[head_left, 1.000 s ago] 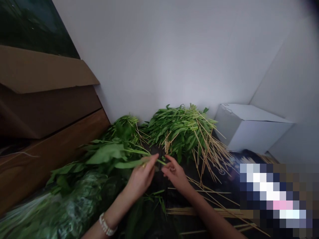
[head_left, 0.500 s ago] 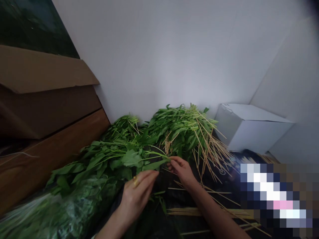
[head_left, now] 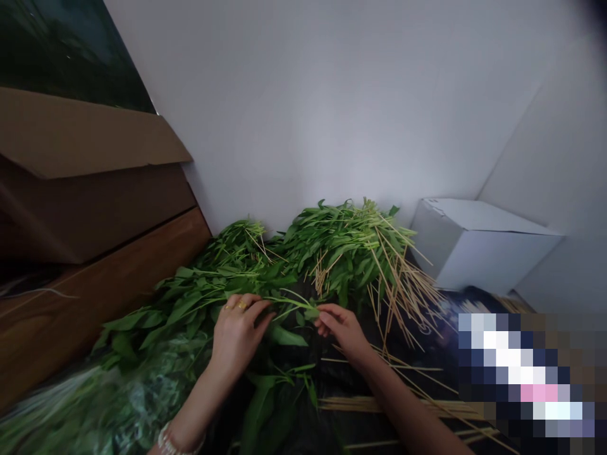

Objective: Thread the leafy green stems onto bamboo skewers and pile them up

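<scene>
Two bare hands work in front of me on the head feed, and I start at the right hand (head_left: pixel 342 325), whose grip is pinching the gathered ends of a thin bunch of green stems (head_left: pixel 308 308) between thumb and fingertips. That bunch lies across the gap between the hands, its stems running from the right fingertips toward the left hand (head_left: pixel 238 332). The left grip is half curled beside the stems and leaves; I cannot tell whether it has closed on any. I can make out yellow rings (head_left: pixel 243 304) on the left fingers and a pale bracelet (head_left: pixel 173 442) on that wrist. Under both hands I see black sheeting (head_left: pixel 332 382), with a row of thin sticks (head_left: pixel 348 402) toward its near edge and loose leaves (head_left: pixel 258 404) to their left. Along its left side spreads a leafy heap (head_left: pixel 183 306), with clear plastic (head_left: pixel 159 376) over greens at the near left corner. Toward the far edge, near the white wall (head_left: pixel 332 95), sits a large green pile (head_left: pixel 327 234) with sticks jutting rightward. Beyond the right side stands a white box (head_left: pixel 478 259); beyond the left, a cardboard box (head_left: pixel 95 139) rests above a wooden ledge (head_left: pixel 147 268).
</scene>
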The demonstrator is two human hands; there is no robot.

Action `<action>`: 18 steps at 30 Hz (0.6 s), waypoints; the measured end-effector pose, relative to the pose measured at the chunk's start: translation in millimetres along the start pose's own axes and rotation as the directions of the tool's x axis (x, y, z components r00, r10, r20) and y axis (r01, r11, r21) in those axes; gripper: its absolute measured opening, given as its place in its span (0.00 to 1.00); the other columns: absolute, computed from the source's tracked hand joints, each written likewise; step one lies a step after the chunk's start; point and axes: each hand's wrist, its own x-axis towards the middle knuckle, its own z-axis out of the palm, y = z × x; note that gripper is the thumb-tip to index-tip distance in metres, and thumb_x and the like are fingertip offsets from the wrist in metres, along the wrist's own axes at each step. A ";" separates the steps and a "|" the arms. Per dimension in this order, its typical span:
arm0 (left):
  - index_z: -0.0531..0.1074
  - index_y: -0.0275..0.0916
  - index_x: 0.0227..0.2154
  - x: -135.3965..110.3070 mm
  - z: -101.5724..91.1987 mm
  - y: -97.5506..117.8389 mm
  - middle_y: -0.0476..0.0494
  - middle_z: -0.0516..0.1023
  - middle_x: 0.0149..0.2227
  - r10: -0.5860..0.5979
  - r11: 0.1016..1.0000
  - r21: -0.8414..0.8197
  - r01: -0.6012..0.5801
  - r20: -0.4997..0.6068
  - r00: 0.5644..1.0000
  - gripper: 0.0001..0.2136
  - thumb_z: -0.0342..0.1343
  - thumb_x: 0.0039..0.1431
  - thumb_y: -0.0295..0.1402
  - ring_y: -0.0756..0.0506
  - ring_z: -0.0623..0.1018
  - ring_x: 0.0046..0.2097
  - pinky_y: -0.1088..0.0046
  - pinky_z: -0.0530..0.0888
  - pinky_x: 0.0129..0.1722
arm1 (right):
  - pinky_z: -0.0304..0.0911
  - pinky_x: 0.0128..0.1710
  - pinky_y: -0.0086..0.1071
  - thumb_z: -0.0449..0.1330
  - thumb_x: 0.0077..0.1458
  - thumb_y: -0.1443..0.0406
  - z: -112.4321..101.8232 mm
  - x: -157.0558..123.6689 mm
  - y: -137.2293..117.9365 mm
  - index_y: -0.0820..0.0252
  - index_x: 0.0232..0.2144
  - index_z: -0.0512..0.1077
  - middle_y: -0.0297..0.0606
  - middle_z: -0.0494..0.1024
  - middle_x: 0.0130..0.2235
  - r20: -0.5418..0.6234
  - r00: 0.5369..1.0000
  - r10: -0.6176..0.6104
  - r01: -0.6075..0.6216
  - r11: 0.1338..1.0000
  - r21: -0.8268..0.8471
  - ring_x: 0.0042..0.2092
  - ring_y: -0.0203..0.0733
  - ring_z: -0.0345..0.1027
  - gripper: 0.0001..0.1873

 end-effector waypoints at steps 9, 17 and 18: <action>0.75 0.42 0.39 2.0 -5.2 -4.3 0.44 0.79 0.43 -0.057 0.990 0.122 0.074 -0.135 0.989 0.06 0.54 0.61 0.30 0.38 0.72 0.51 0.57 0.63 0.48 | 0.56 0.19 0.25 0.60 0.51 0.48 5.9 -6.1 0.3 0.64 0.33 0.72 0.29 0.72 0.19 0.171 0.982 0.078 -0.062 0.993 -0.098 0.18 0.30 0.62 0.23; 0.76 0.51 0.41 -0.3 -2.3 -3.6 0.49 0.80 0.44 0.112 0.993 0.043 -0.111 -0.025 0.993 0.09 0.58 0.58 0.34 0.38 0.72 0.52 0.51 0.57 0.56 | 0.57 0.20 0.26 0.60 0.51 0.49 5.6 -5.9 1.4 0.63 0.34 0.72 0.29 0.72 0.20 0.141 0.989 0.046 -0.027 0.991 -0.134 0.19 0.31 0.63 0.22; 0.77 0.51 0.39 -0.9 -0.3 -3.3 0.50 0.81 0.41 0.124 0.992 0.029 -0.123 -0.032 0.992 0.07 0.58 0.59 0.33 0.39 0.73 0.50 0.51 0.56 0.56 | 0.57 0.20 0.26 0.60 0.51 0.49 5.7 -6.0 1.6 0.63 0.35 0.72 0.29 0.72 0.21 0.139 0.989 0.044 -0.025 0.990 -0.137 0.20 0.31 0.63 0.21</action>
